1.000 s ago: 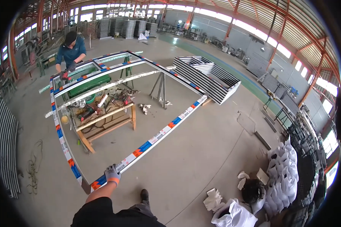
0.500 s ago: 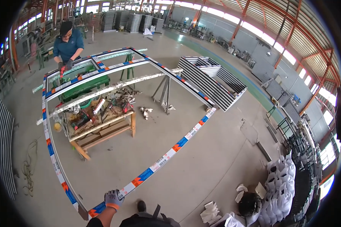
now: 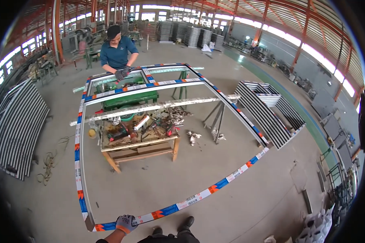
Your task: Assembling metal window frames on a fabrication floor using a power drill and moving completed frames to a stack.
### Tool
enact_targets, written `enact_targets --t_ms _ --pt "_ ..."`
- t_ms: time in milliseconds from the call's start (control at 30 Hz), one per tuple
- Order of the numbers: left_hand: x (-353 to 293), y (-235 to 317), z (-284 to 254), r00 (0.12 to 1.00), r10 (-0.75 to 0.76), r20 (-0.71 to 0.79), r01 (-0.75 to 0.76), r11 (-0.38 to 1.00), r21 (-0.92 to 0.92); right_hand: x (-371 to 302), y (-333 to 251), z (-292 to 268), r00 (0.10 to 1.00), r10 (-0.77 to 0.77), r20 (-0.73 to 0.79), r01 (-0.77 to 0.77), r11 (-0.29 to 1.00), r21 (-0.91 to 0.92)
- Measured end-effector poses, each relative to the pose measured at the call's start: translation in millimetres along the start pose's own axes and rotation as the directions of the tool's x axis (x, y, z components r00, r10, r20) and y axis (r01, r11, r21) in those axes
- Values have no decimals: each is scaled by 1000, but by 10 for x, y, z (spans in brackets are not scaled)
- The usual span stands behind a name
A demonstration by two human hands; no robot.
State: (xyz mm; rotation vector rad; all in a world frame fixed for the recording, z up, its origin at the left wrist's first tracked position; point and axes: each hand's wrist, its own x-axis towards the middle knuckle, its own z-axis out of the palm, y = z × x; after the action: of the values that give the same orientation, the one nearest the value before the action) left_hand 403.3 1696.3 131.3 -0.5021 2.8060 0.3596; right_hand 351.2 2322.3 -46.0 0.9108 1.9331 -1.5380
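A large metal frame, likely for a window or door (image 3: 166, 211), is wrapped in white, blue and orange protective tape. My left hand (image 3: 126, 223), in a grey glove with an orange cuff, is closed around its near rail, close to the near left corner. My right hand is out of view. Under the frame's far part runs a long pale support bar (image 3: 150, 107). Across the frame, a co-worker (image 3: 119, 52) bends over the far left corner, both dark-gloved hands close together; what they hold is hard to make out.
Beneath the frame stand a wooden workbench (image 3: 140, 142) strewn with tools, a green cart (image 3: 129, 100) and metal trestles (image 3: 218, 119). Stacked frames lean at the right (image 3: 267, 109) and left (image 3: 20, 131). Rope (image 3: 48, 167) lies on the floor; white sacks (image 3: 315, 227) sit lower right.
My view has turned left, so the scene sits farther right. My left hand keeps its grip on the rail. The co-worker's hands have drawn together, and the red tool is less visible.
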Motion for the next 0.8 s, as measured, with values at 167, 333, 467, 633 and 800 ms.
enact_targets --t_ms 167,333,467,633,800 --pt "-53 87 148 981 -191 43 189 981 36 92 -1573 121 983 9 185 68 909 -410" --pt "102 316 43 892 -416 178 396 908 137 1005 -2889 454 791 -587 -173 326 644 -692" --pt "143 347 141 826 -529 192 491 844 215 653 -4698 1095 318 -946 61 649 170 -741" --pt "268 411 120 818 -538 202 474 830 293 1141 -5188 1799 305 -901 309 715 3 -699" --pt "234 405 144 820 -530 216 470 839 276 1369 -4885 2087 424 -819 387 639 -33 -769"
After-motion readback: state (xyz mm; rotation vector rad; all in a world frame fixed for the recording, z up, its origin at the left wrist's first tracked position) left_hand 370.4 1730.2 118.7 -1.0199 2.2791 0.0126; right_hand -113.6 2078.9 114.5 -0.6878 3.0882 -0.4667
